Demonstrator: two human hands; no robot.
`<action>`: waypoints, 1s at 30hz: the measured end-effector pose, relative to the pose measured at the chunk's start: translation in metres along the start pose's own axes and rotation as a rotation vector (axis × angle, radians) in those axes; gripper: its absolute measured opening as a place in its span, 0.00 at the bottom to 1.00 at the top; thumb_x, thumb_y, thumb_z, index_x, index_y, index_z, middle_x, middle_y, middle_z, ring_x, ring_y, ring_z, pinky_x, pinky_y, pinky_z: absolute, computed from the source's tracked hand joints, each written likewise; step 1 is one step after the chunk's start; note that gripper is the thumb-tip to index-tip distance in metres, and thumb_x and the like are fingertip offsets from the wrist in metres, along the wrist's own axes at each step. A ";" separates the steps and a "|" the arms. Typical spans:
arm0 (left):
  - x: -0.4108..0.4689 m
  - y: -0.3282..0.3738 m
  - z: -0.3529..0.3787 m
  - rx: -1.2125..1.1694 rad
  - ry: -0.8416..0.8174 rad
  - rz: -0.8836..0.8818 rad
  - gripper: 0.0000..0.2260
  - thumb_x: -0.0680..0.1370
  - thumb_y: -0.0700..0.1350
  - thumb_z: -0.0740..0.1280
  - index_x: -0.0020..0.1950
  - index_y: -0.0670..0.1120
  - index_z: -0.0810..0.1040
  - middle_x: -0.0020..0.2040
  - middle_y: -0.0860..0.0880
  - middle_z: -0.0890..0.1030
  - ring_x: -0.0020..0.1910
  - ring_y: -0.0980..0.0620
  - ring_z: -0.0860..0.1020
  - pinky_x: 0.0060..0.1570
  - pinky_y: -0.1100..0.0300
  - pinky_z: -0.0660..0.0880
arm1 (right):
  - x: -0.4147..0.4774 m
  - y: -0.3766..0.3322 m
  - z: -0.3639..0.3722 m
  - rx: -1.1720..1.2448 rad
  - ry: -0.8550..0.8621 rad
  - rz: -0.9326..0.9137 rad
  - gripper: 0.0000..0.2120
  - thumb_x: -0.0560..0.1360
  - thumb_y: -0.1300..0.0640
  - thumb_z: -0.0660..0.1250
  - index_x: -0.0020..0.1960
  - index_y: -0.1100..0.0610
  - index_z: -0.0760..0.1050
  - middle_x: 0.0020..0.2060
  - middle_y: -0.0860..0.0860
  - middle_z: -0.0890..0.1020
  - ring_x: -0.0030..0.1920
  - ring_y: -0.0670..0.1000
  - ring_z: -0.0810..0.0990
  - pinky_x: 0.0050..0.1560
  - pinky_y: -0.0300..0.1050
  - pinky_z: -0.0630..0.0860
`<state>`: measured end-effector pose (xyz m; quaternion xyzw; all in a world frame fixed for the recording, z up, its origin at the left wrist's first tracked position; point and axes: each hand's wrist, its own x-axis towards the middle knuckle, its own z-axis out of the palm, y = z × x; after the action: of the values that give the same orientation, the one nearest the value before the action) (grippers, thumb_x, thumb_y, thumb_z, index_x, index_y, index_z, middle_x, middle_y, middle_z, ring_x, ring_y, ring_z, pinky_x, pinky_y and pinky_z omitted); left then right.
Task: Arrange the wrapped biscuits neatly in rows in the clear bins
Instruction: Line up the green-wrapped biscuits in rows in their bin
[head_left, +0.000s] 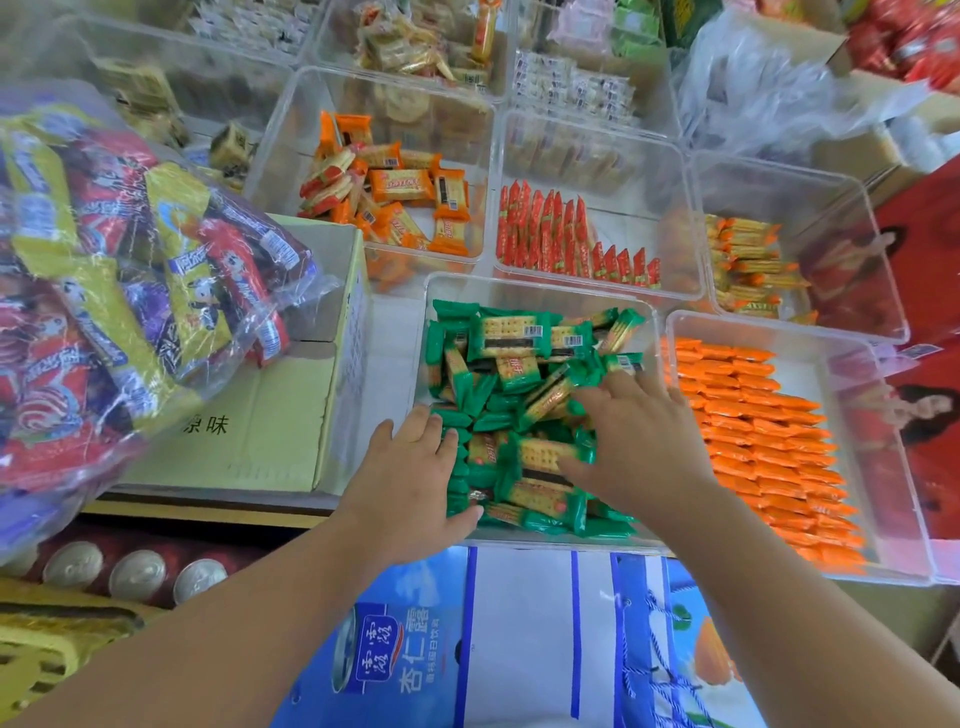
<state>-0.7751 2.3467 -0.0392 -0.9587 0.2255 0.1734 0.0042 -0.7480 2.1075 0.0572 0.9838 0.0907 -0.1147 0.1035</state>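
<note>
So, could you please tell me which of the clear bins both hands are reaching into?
The near middle bin, holding jumbled green-wrapped biscuits: the left hand and right hand both touch its pile only.

A: Green bin (535, 286) is open on top, reach-in from 6 o'clock is free. Loose green packs (519, 374) are heaped wall to wall.
B: Flanks?
A: Cardboard box (291, 415) at 9, narrow gap between. Snack bag (130, 286) overhangs the box at 10. Orange-pack bin (769, 325) just beside at 3, bare floor strip along its right wall.
</note>
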 end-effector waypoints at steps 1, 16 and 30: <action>0.000 0.000 0.000 0.003 0.001 0.001 0.46 0.73 0.74 0.44 0.81 0.43 0.61 0.80 0.41 0.62 0.80 0.42 0.52 0.74 0.38 0.58 | 0.007 -0.007 -0.005 0.088 0.019 -0.067 0.29 0.71 0.33 0.67 0.68 0.45 0.73 0.59 0.48 0.78 0.62 0.53 0.73 0.63 0.54 0.73; -0.001 -0.001 -0.003 -0.004 -0.017 0.020 0.44 0.75 0.72 0.47 0.81 0.42 0.60 0.80 0.41 0.61 0.79 0.42 0.50 0.74 0.39 0.57 | 0.132 -0.099 0.031 0.196 -0.331 0.033 0.19 0.76 0.37 0.62 0.43 0.54 0.72 0.40 0.51 0.77 0.36 0.53 0.70 0.34 0.46 0.66; -0.001 -0.001 0.000 -0.032 0.021 0.034 0.45 0.74 0.72 0.47 0.80 0.41 0.62 0.78 0.40 0.64 0.78 0.42 0.52 0.74 0.39 0.59 | 0.118 -0.079 0.012 0.243 -0.311 -0.245 0.22 0.72 0.59 0.70 0.66 0.52 0.77 0.51 0.54 0.79 0.50 0.56 0.79 0.46 0.48 0.77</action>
<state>-0.7750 2.3481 -0.0388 -0.9564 0.2389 0.1670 -0.0164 -0.6532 2.1994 0.0028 0.9412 0.1782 -0.2865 -0.0176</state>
